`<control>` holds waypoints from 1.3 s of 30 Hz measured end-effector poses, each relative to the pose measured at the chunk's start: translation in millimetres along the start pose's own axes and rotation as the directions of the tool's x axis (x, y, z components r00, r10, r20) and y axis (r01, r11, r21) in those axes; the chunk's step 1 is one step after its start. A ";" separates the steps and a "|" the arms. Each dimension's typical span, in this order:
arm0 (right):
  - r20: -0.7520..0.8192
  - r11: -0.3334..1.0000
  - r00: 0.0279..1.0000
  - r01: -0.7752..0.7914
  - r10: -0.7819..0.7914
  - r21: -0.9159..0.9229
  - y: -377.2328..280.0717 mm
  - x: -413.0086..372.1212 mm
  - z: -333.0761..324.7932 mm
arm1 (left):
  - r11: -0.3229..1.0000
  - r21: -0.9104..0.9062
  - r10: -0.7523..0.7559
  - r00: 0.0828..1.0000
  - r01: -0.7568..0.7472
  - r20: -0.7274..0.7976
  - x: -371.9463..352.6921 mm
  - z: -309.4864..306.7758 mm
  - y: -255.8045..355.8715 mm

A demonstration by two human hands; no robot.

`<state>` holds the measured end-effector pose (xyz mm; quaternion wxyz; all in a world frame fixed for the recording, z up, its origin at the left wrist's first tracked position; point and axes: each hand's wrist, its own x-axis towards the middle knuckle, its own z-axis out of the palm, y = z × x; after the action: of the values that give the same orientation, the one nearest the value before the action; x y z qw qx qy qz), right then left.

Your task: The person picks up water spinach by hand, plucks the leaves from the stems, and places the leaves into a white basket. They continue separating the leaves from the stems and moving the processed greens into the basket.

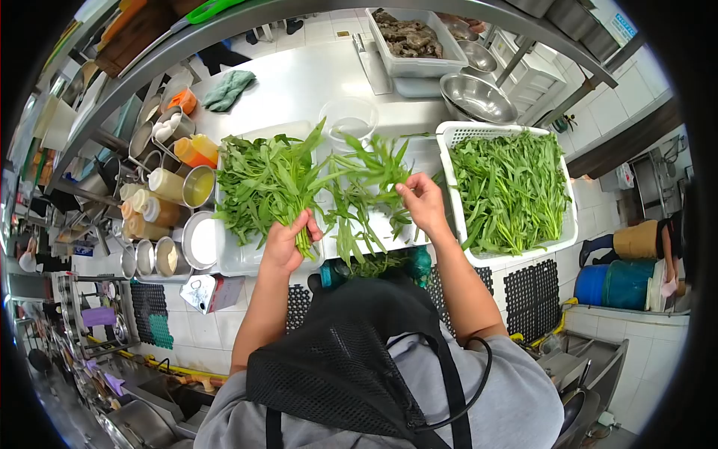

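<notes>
My left hand (286, 243) is closed around the stems of a bunch of water spinach (293, 176), whose long leaves fan out over the left tray. Behind that bunch lies a heap of the same greens (241, 183) in a clear plastic tray (232, 258). Between thumb and fingers of my right hand (425, 203) is a leafy sprig (378, 161), slightly blurred. Loose leaves hang and lie over a white surface (380, 233) in front of me. On the right, a white perforated basket (451, 168) holds more cut water spinach (510, 193).
A clear round container (351, 116) stands beyond the greens. Farther back are a cleaver (372, 66), a tub of shrimp-like seafood (410, 34) and a steel bowl (479, 97). Sauce bottles (164, 183) and pots crowd the left. A metal shelf rail (299, 15) crosses overhead.
</notes>
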<state>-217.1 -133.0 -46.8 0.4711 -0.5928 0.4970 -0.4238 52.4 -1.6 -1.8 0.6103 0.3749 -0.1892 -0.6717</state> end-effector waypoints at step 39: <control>0.136 0.954 0.988 0.031 -0.075 0.299 -43.7 -50.9 43.0 | 0.978 0.158 0.155 0.982 -0.137 -0.106 45.8 67.7 -40.2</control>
<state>-174.5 -74.1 -14.2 0.5780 -0.5584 0.3759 -0.4613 -23.4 -52.0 0.9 0.6380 0.4437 -0.2302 -0.5857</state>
